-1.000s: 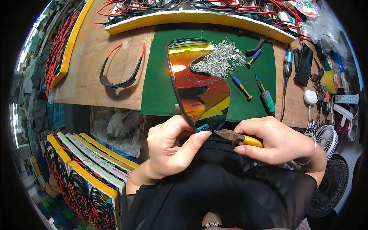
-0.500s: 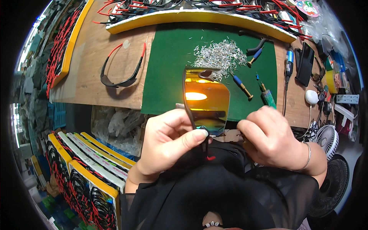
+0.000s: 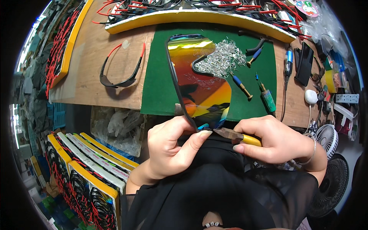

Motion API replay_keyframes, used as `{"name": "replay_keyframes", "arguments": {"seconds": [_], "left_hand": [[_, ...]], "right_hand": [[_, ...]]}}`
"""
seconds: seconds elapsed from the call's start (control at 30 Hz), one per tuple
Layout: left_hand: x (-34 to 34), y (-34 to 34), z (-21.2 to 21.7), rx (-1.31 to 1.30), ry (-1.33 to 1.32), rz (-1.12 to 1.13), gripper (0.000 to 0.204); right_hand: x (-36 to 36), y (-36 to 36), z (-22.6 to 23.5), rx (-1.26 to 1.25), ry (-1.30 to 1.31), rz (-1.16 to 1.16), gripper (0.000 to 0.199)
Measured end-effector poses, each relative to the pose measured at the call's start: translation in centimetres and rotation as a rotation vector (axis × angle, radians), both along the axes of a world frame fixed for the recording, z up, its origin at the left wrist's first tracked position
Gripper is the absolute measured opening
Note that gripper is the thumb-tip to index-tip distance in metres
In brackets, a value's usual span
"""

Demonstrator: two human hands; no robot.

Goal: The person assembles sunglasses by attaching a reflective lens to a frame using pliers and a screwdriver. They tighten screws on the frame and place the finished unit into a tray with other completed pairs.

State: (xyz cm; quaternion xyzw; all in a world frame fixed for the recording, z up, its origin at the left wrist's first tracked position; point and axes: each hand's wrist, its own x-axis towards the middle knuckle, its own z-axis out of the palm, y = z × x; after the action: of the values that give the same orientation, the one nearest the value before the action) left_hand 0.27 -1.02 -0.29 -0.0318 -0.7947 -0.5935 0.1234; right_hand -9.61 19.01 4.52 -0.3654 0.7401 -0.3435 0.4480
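My left hand (image 3: 172, 145) is closed on the hinge end of a pair of sunglasses (image 3: 203, 90), whose black frame holds a large mirrored orange-yellow lens that stands up in front of me. Between my right hand's (image 3: 274, 138) fingers and thumb is a pair of pliers (image 3: 248, 140) with yellow handles. Their jaws point left, close to the hinge end by my left thumb; whether they touch it or grip anything I cannot tell. Past the lens, many small silver pins (image 3: 230, 53) lie heaped on a green mat (image 3: 155, 84).
Finished-looking sunglasses (image 3: 117, 82) rest on the wooden table's left. Beside the pins lie a blue-handled screwdriver (image 3: 242, 87) and a green tube (image 3: 267, 100). A phone (image 3: 304, 64) is at right. Yellow-edged trays (image 3: 199, 17) of red-and-black glasses stand behind; more stacks are lower left.
The sunglasses have turned so more of the lens faces me, and the red temple tip no longer shows. My right hand has moved lower and left, bringing the pliers into view at the hinge end.
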Motion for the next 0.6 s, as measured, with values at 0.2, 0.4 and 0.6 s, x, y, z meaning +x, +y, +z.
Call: {"name": "replay_keyframes", "arguments": {"seconds": [0.2,0.4,0.6], "left_hand": [[0.1,0.1,0.6,0.295,-0.166,-0.028,0.01],[-0.4,-0.3,0.4,0.847,-0.427,-0.101,0.016],[0.1,0.7,0.4,0.586,-0.185,-0.011,0.016]], "right_hand": [[1.3,0.3,-1.7,-0.181,0.413,-0.043,0.018],[1.3,-0.1,-3.1,-0.319,1.211,-0.037,0.021],[1.4,-0.1,-1.0,-0.162,0.443,-0.042,0.021]]}}
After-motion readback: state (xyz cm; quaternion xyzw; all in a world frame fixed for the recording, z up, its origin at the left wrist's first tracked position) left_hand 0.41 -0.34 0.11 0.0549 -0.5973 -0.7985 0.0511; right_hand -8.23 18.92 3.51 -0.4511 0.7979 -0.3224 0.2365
